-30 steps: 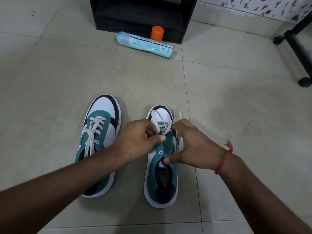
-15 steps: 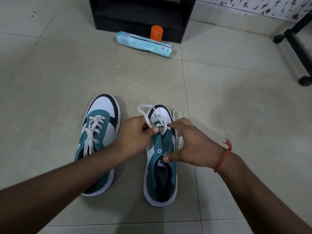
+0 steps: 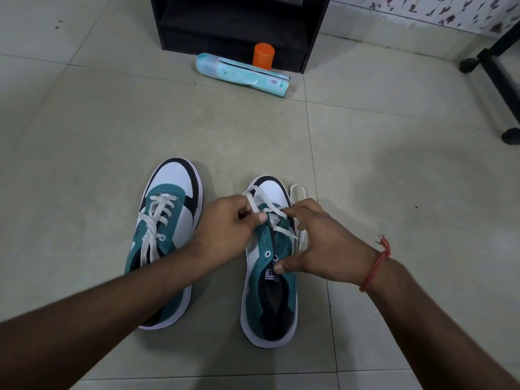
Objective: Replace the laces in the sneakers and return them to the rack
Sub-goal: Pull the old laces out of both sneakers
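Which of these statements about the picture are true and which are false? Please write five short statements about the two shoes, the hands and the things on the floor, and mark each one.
1. The left hand pinches the white lace of the right shoe. True.
2. The left shoe has no lace. False: a white lace is threaded through it.
3. The right hand rests on the right shoe. True.
4. The blue spray can stands upright. False: it lies on its side on the floor.
5. Both shoes sit in the rack. False: both are on the floor.
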